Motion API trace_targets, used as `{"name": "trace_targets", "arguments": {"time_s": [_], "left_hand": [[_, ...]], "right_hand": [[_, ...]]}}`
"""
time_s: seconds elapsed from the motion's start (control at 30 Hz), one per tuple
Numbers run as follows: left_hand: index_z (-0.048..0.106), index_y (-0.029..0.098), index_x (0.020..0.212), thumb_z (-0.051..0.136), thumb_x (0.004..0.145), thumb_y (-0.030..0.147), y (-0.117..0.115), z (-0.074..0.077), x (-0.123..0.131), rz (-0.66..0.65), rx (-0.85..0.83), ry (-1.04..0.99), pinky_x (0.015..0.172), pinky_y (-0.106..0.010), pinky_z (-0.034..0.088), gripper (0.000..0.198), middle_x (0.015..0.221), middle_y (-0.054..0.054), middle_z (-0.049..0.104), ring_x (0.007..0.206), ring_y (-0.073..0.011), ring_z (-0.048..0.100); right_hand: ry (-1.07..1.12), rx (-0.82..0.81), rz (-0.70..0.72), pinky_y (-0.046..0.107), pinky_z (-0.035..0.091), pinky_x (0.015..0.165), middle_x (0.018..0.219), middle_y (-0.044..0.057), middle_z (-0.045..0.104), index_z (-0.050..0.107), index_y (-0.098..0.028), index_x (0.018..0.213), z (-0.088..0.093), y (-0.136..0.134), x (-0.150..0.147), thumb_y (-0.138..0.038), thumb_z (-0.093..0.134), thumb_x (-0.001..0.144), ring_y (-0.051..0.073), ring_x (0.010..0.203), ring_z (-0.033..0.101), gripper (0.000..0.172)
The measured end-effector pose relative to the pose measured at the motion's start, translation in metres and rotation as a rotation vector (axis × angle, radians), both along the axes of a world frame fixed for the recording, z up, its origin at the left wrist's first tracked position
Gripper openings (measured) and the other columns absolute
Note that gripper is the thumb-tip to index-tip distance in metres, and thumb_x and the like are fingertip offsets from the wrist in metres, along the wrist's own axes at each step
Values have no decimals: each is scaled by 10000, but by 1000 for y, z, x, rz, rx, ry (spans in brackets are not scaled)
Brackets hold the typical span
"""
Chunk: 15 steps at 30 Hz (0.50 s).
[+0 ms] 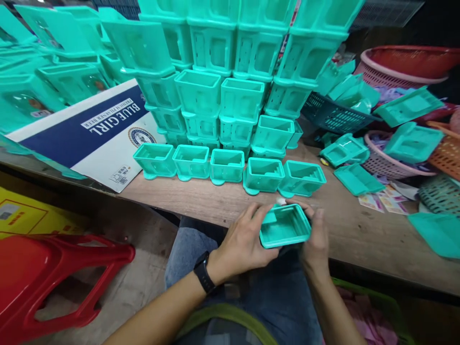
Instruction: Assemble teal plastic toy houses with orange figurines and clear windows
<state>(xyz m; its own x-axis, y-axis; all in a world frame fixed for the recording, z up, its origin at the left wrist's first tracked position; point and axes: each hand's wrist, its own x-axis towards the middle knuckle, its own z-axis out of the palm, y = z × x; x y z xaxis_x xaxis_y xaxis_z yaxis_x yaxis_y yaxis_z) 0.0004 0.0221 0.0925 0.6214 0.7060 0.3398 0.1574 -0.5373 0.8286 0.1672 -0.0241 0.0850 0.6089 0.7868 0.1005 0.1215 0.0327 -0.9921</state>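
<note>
Head view: both hands close on one teal plastic box (284, 227) — the left hand (244, 242) has its grip pinching the box's left wall, thumb along the near edge and fingers curled over the far rim, while the right hand (316, 242) pinches the right wall. Both forearms reach in from the near side, with a black watch (204, 272) on the left wrist. The box is held over the near edge of the counter (201, 201), open side up and tilted toward the camera — rectangular, with rounded corners and a stepped ledge inside. Just beyond stands a row of five like boxes (227, 165).
</note>
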Motion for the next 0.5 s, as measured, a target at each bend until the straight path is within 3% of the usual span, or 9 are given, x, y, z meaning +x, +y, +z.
{"name": "trace_targets", "arguments": {"time_s": [0.1,0.23,0.3,0.4,0.5], "left_hand": [[417,243,1498,802,748,236,6,-15,1,8,-20,-16,1126,-513,506,842,1432,-116,604,1320,-320,591],[455,252,1487,832,715,259,7,-21,3,13,-24,-23,1111,-521,529,859,1443,-113,628,1302,-337,622],[479,246,1465,826,689,239,8,-21,4,33,-26,-26,1087,-525,551,850,1418,-119,649,1276,-348,643],[521,265,1422,844,633,214,12,-24,5,40,-34,-21,1076,-527,566,854,1389,-110,669,1241,-355,668],[515,252,1415,871,589,215,18,-36,7,44,-2,-3,1069,-559,575,901,1368,-133,672,1230,-381,673]], "right_hand": [[48,-44,-96,443,506,885,940,74,803,794,-234,933,-21,8,0,-858,480,868,317,968,707,702],[42,16,-192,505,472,1005,926,67,807,814,-271,912,-44,9,3,-848,521,846,322,980,696,650],[29,47,-223,550,455,1045,920,66,811,824,-299,889,-51,11,8,-884,594,754,340,972,694,643],[0,83,-225,584,472,1050,905,66,813,828,-332,816,-49,15,16,-886,742,562,368,944,697,616],[-113,29,-88,587,515,1012,968,73,814,838,-333,873,-35,12,21,-770,771,660,389,990,708,491]]}}
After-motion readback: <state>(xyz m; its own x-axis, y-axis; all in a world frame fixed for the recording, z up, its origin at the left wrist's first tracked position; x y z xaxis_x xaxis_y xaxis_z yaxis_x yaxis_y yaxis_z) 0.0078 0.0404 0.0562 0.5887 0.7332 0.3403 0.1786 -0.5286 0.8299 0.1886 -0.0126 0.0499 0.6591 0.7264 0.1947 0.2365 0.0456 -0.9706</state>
